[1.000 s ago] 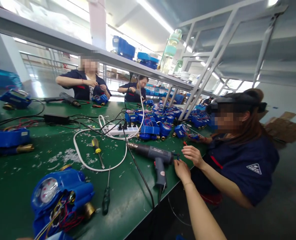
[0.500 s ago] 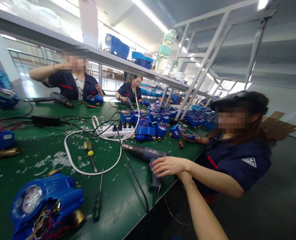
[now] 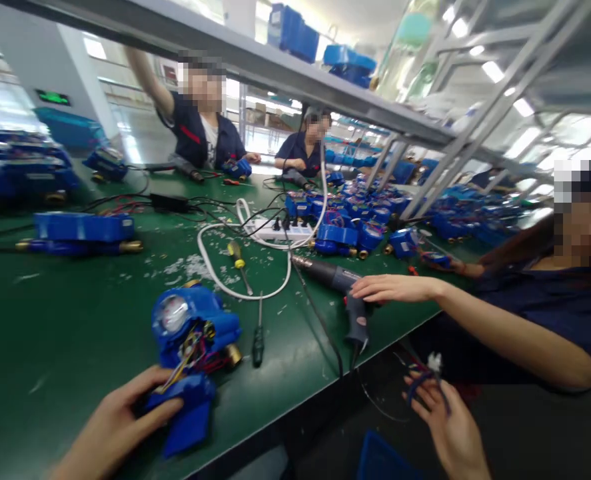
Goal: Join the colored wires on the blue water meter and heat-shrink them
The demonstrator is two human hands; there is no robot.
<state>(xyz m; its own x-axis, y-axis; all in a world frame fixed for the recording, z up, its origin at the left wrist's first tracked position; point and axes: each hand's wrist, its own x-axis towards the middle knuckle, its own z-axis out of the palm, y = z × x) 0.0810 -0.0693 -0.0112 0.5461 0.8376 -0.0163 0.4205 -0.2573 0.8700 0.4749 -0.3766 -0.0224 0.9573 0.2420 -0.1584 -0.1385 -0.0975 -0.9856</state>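
Across a smooth green workbench (image 3: pixel 75 333), a blue meter with a round clear dial (image 3: pixel 195 312) is set just beyond the left hand (image 3: pixel 125 410), by which a blue plastic cover (image 3: pixel 190 417) is pinched between thumb and fingers. Below the bench's edge, thin dark wires (image 3: pixel 417 387) with a white connector (image 3: pixel 434 363) are held in the right hand's (image 3: pixel 450 413) loosely curled, slightly spread fingers.

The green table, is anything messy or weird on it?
Yes. White scraps are scattered over the green table, many beside the yellow screwdriver, like litter. The blue meter by the left hand also looks odd: tangled wires poke out of it. I can't tell whether it's damaged.
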